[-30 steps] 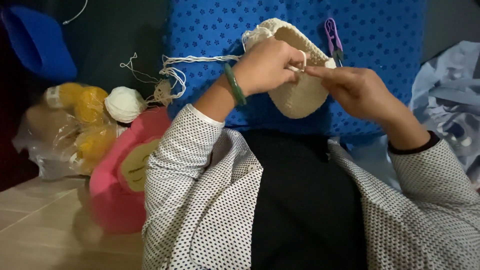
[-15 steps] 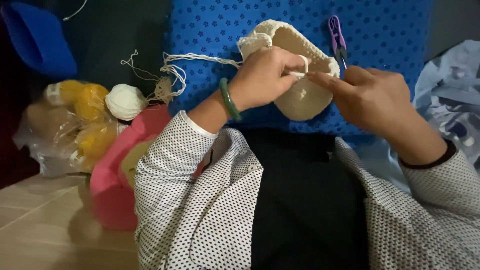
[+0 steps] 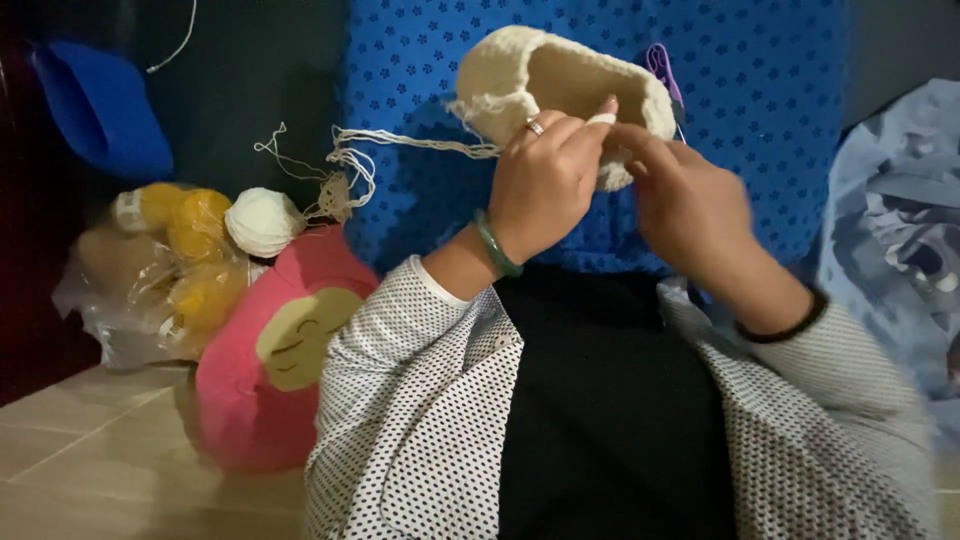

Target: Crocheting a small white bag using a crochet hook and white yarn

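A cream crocheted piece (image 3: 560, 85), hollow like a small pouch or slipper, is held up over a blue patterned cloth (image 3: 760, 110). My left hand (image 3: 545, 185), with a ring and a green bangle, grips its near rim. My right hand (image 3: 690, 205) pinches the same rim from the right; any hook in it is hidden by the fingers. Cream yarn (image 3: 400, 140) runs from the piece leftwards to a tangle near a white yarn ball (image 3: 262, 222). A purple clip or scissor handle (image 3: 662, 68) pokes out behind the piece.
A clear plastic bag (image 3: 120, 300) with yellow yarn balls (image 3: 195, 225) lies at the left. A pink round cushion (image 3: 265, 380) with a beige face leans by my left elbow. A blue object (image 3: 105, 110) sits at top left, pale blue crumpled fabric (image 3: 900, 230) at right, tiled floor (image 3: 90, 470) below.
Both hands and the crocheted piece have risen slightly in view. My right hand has drawn in closer to the rim, fingertips meeting the left hand's.
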